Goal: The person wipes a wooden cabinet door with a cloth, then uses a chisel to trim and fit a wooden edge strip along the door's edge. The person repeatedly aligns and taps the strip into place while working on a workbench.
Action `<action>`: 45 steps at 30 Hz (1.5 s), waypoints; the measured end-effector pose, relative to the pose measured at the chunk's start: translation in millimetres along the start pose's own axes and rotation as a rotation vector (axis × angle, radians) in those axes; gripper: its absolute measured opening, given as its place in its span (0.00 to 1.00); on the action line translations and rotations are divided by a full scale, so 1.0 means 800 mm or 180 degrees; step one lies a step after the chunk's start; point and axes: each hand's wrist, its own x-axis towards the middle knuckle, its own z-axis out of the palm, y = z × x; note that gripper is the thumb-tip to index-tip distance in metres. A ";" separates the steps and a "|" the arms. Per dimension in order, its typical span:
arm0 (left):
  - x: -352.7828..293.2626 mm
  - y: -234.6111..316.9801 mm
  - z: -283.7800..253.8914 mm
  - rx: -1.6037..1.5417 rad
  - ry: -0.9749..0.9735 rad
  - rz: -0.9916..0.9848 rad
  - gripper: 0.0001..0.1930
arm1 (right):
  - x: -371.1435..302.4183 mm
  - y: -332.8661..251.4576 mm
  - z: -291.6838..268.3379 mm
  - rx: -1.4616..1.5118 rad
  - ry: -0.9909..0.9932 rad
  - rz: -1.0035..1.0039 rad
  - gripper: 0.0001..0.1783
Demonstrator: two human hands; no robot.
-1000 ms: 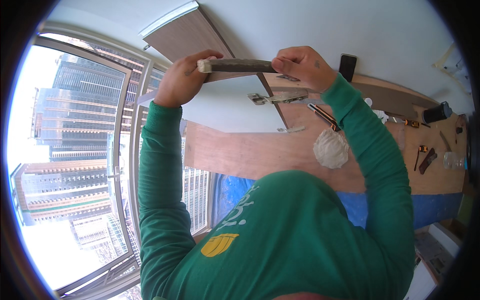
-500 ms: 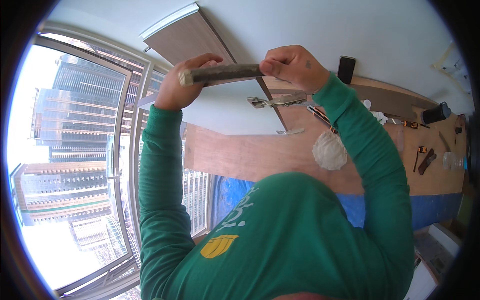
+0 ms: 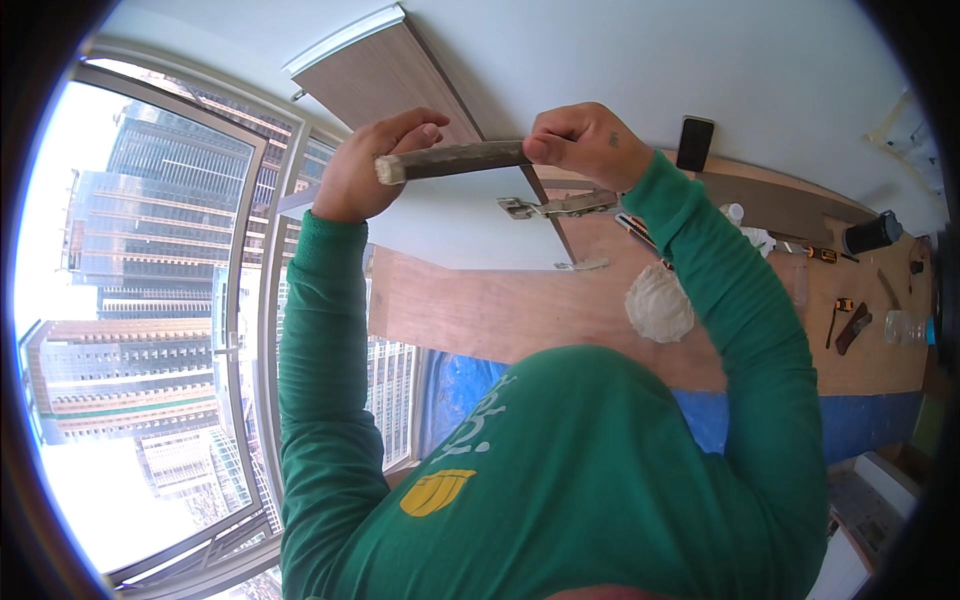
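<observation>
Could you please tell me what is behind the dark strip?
Around the dark strip, parts of the left hand, a brown board and a white panel show behind; whatever sits directly behind it is covered.

Daylight fills a framed window (image 3: 234, 310) at left, high-rises (image 3: 160, 240) outside, beside a pale wall (image 3: 620, 60)

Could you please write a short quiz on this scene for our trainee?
1. Which hand grips the right-hand end of the dark stick?

2. True or false: the phone is to the right of the right hand.

3. What does the whitish bundle lie on?
A) the blue sheet
B) the wooden worktop
C) the phone

Key: 1. The right hand; 2. True; 3. B.
</observation>
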 end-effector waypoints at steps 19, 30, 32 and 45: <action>-0.002 0.028 -0.005 0.0198 -0.0013 -0.0299 0.22 | -0.026 0.059 -0.039 0.0154 0.0157 0.0441 0.33; -0.001 0.029 -0.005 0.0142 -0.0040 -0.0339 0.23 | -0.021 0.066 -0.033 0.0150 0.0161 0.0348 0.35; 0.001 0.022 -0.001 0.0108 0.0006 -0.0285 0.23 | -0.031 0.068 -0.041 0.0376 0.0289 0.0653 0.35; 0.005 0.021 0.000 0.0145 0.0061 -0.0265 0.23 | -0.022 0.072 -0.037 0.0255 0.0211 0.0429 0.34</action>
